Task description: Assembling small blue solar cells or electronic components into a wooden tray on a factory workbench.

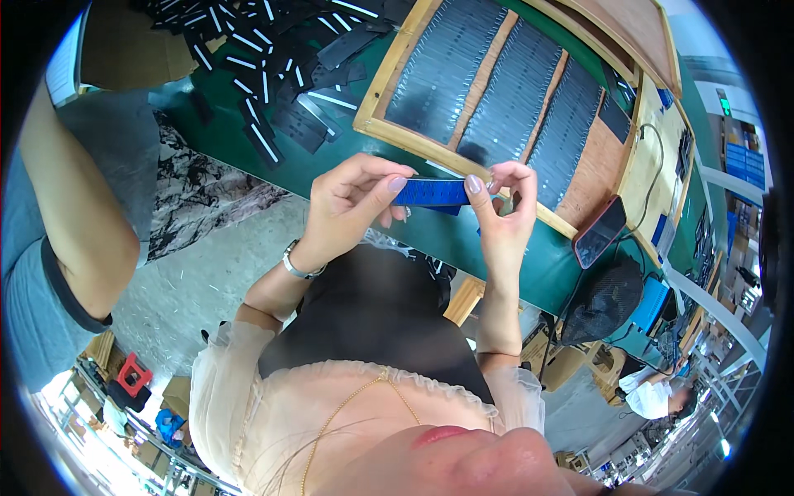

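Both forearms rise from the lower part of the view, over a cream blouse and a dark skirt. One silver bracelet circles the left wrist. One blue strip, flat and narrow, is held level between the two hands just in front of the tabletop edge. Left hand pinches the strip's left end, thumb on top and fingers curled over it. Right hand grips the right end, thumb pressed on the blue face and the other fingers closed behind. A second blue piece seems to show just under the strip, though it is too hidden to tell.

Beyond the hands lies the green tabletop. One wooden tray sits on it, holding three long rows of dark flat pieces set side by side. To the left of the tray is one loose heap of black strips with white edges, too many and too overlapped to count. To the right, near the tray's corner, one phone with a reddish rim rests tilted. Another person's bare arm enters at the far left.
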A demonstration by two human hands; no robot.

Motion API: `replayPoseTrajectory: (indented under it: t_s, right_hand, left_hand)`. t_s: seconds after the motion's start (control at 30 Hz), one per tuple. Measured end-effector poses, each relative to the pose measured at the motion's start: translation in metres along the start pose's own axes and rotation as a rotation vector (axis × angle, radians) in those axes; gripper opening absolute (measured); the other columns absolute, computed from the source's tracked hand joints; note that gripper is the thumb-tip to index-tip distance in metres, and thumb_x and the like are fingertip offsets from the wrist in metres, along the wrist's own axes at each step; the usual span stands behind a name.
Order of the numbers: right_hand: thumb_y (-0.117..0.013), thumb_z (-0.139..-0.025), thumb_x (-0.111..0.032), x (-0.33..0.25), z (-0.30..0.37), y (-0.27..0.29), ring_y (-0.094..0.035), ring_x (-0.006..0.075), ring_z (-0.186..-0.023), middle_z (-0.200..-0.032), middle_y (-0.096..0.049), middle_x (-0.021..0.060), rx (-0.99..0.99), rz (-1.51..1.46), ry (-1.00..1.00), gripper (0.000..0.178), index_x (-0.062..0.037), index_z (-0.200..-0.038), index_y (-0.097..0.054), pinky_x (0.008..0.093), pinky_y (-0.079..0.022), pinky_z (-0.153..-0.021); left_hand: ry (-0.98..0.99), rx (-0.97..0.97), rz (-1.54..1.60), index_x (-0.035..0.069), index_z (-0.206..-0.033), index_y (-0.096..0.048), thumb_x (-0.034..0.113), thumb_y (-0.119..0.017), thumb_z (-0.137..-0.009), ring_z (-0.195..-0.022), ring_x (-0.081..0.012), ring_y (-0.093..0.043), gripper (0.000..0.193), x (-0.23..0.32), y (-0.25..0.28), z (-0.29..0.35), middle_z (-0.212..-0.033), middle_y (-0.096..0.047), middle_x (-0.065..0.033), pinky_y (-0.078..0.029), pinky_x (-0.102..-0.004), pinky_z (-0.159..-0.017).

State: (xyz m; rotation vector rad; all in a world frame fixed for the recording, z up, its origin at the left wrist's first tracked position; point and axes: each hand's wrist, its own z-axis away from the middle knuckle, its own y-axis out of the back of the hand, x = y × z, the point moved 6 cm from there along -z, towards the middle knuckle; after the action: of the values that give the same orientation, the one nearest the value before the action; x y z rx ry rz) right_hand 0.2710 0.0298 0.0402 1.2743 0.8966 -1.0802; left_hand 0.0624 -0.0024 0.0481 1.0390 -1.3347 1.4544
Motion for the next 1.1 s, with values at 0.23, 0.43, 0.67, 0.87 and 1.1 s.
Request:
replayPoseTrajectory:
  t_s: [0.23,0.43,0.67,0.87,1.1]
  right_hand:
    - [-0.07,-0.09,-0.01,-0.001,0.002,-0.014,-0.049,0.0091,-0.081,-0.087,-0.059,0.0009,-0.198,-0.373,-0.105,0.013,0.0019,-0.087,-0.068,0.0235,-0.038,-0.073]
    - [-0.065,-0.091,-0.005,-0.012,0.017,-0.021,-0.048,0.0099,-0.079,-0.086,-0.059,0.0029,-0.205,-0.33,-0.112,0.009,0.0028,-0.087,-0.067,0.024,-0.037,-0.074]
    - [-0.072,-0.08,0.003,-0.019,0.035,-0.042,-0.052,0.0129,-0.093,-0.119,-0.057,0.0116,-0.414,-0.476,0.004,0.027,-0.0038,-0.104,-0.062,0.0228,-0.041,-0.076]
    - [-0.086,-0.064,0.006,-0.026,0.04,-0.056,-0.058,0.0184,-0.09,-0.119,-0.065,0.0196,-0.429,-0.265,0.46,0.051,-0.004,-0.103,-0.055,0.0271,-0.048,-0.081]
    - [-0.082,-0.067,0.002,-0.046,-0.036,0.055,-0.058,0.0188,-0.078,-0.11,-0.072,0.0089,0.029,0.464,0.69,0.034,-0.0046,-0.096,-0.066,0.0289,-0.048,-0.071]
  left_hand:
    - [-0.144,0.129,-0.323,0.002,-0.11,-0.067,0.007,-0.074,-0.085,-0.071,-0.0087,-0.062,0.026,0.009,0.01,-0.006,-0.09,-0.068,-0.0073,-0.048,-0.0203,-0.057]
    - [-0.409,0.248,-0.609,0.003,-0.114,-0.063,0.001,-0.08,-0.078,-0.085,-0.0104,-0.063,0.039,0.017,0.02,0.008,-0.098,-0.071,-0.0082,-0.045,-0.0227,-0.066]
    - [0.405,-0.014,0.644,0.005,-0.108,-0.06,0.009,-0.07,-0.09,-0.091,-0.0115,-0.065,0.021,-0.058,0.035,0.028,-0.098,-0.069,-0.0051,-0.052,-0.0249,-0.084]
    - [0.511,-0.09,0.792,0.007,-0.102,-0.055,0.01,-0.067,-0.093,-0.089,-0.0106,-0.065,0.015,-0.069,0.007,0.033,-0.102,-0.067,-0.0062,-0.053,-0.0269,-0.077]
    - [-0.352,0.117,-1.336,0.009,-0.111,-0.065,-0.006,-0.068,-0.073,-0.115,-0.0346,-0.051,0.04,0.009,0.107,-0.01,-0.12,-0.056,-0.0101,-0.042,-0.044,-0.098]
